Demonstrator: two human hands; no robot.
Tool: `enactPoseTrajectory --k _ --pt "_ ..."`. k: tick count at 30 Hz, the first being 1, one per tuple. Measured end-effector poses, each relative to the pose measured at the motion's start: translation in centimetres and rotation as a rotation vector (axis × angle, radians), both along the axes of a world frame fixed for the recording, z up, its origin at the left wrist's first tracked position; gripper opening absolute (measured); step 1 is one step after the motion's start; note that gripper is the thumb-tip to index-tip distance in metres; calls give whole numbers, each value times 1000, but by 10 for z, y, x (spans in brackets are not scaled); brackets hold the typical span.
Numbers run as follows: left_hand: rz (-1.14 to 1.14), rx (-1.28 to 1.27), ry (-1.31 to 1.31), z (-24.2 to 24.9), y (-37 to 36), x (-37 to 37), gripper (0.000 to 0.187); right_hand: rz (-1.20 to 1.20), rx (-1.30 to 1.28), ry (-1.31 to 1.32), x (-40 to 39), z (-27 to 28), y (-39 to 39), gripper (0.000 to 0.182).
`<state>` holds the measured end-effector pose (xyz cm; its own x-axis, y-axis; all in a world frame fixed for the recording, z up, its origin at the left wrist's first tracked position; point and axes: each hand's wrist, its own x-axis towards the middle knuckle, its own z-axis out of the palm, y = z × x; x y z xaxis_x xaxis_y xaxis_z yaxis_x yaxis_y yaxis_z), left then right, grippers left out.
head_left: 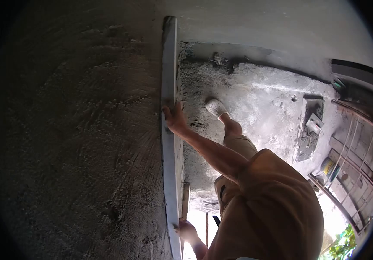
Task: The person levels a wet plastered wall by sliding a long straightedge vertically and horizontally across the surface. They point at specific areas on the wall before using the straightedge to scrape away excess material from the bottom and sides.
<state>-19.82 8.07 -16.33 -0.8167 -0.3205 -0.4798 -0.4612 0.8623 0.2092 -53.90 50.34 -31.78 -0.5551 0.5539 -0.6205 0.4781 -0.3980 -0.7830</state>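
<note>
Both my hands grip the long straightedge (168, 143), upper hand (175, 120) and lower hand (186, 229), fingers closed, levelling wet plaster wall (74, 143); next needs steady, even pressure.

This is a building site, a house not done yet. A big wall (74, 143) of wet grey plaster, rough and scratched, fills the left of the frame. The floor (260, 99) at upper right is bare and dusty with cement. A mortar tray (310, 130) and a bucket (330, 168) sit at right.
</note>
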Motion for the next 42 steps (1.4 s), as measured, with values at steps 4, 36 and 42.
enactPoseTrajectory --k 4,36,42 --pt "-431 -260 -87 -27 -44 17 33 -47 148 61 12 5 -23 47" --pt "-133 -178 -132 74 175 -102 32 -106 -491 -219 -6 -182 18 67" --pt "249 -198 -142 87 171 -101 35 -92 -440 -322 -11 -197 -7 68"
